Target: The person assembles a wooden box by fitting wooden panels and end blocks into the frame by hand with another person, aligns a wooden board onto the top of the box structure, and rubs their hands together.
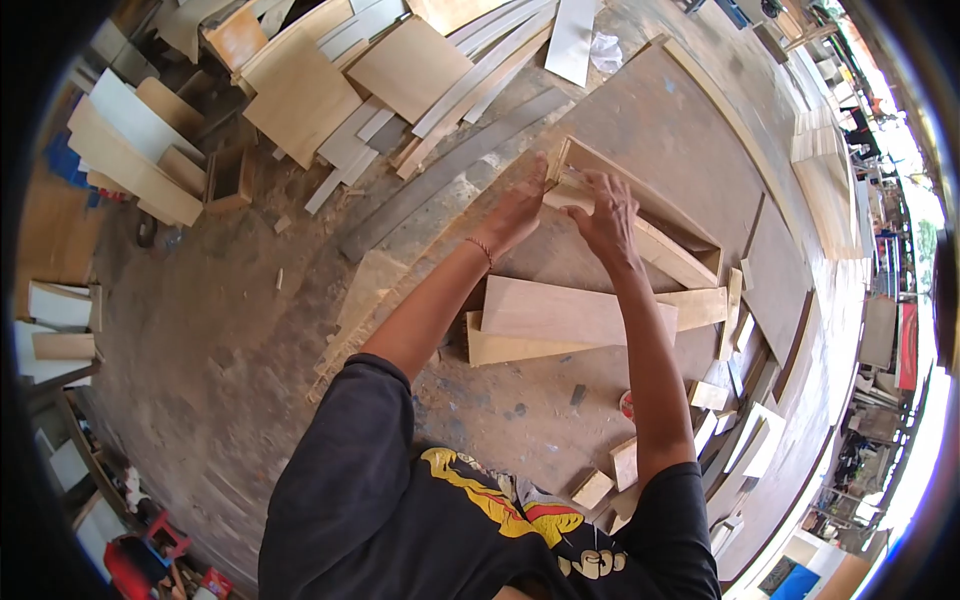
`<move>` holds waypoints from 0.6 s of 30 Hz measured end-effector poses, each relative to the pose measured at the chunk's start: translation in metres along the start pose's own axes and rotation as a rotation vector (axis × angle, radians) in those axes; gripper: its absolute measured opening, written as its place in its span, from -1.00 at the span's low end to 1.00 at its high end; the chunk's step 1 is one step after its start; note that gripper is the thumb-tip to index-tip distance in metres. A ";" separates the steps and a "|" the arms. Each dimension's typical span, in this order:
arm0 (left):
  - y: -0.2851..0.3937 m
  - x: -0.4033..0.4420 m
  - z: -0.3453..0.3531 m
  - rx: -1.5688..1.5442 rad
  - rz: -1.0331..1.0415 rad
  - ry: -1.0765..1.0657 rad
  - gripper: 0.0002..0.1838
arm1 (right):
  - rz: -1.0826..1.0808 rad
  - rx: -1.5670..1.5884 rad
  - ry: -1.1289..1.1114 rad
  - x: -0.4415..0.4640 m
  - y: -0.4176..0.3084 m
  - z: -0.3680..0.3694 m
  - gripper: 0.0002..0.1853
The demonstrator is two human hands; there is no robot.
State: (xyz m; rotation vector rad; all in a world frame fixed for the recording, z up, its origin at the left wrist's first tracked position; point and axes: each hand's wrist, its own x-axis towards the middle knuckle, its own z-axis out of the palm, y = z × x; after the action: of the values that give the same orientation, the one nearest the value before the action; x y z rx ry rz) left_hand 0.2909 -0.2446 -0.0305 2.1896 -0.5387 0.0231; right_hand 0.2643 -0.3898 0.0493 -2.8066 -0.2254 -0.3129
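Observation:
A long, narrow, open wooden box frame (680, 255) of thin boards lies on the brown worktable (490, 405). At its left end, my left hand (517, 208) presses against the short end board, its fingers along the corner. My right hand (608, 215) reaches over the near long side close to that same end, fingers bent over the board's edge and thumb pointing left. Whether anything small sits between the right fingertips is too fine to make out. Closer to me, flat pale boards (560, 308) lie overlapped, partly hidden under my right forearm.
Small wood blocks (593, 488) and offcuts lie along the table's right side, near a small round red-and-white item (627, 404). Plywood panels (410, 70) and strips are piled on the floor beyond the left edge. A stack of boards (825, 180) stands far right.

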 end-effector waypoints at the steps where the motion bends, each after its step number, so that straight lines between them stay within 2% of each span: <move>1: -0.003 -0.001 0.002 0.003 0.080 0.059 -0.08 | 0.037 -0.059 -0.022 0.004 -0.008 -0.010 -0.31; 2: -0.005 -0.002 0.004 0.006 0.159 0.116 -0.08 | 0.075 -0.117 -0.044 0.007 -0.013 -0.017 -0.15; 3: -0.006 -0.003 0.003 0.004 0.151 0.118 -0.08 | 0.071 -0.118 -0.051 0.010 -0.015 -0.019 -0.15; 5: -0.006 -0.002 0.001 -0.001 0.197 0.093 -0.10 | -0.024 -0.195 -0.056 0.021 -0.012 -0.021 0.13; 6: -0.006 -0.002 0.000 -0.001 0.195 0.097 -0.10 | -0.029 -0.196 -0.057 0.026 -0.010 -0.020 0.13; 8: -0.006 0.000 0.000 -0.008 0.142 0.029 -0.10 | 0.020 -0.174 -0.242 0.037 -0.004 -0.017 0.27; 11: -0.007 -0.001 -0.002 0.015 0.145 0.010 -0.11 | 0.077 -0.126 -0.373 0.048 -0.002 -0.014 0.27; 14: -0.003 0.000 -0.003 0.078 0.065 -0.036 -0.10 | 0.105 -0.091 -0.424 0.050 0.002 -0.010 0.24; 18: -0.006 0.001 -0.001 0.069 0.096 -0.009 -0.09 | 0.111 -0.083 -0.430 0.050 -0.002 -0.012 0.22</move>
State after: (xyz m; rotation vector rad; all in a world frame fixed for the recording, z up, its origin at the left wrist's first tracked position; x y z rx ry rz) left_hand 0.2944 -0.2411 -0.0347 2.2303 -0.6567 0.0848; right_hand 0.3094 -0.3862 0.0728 -2.9226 -0.1507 0.3189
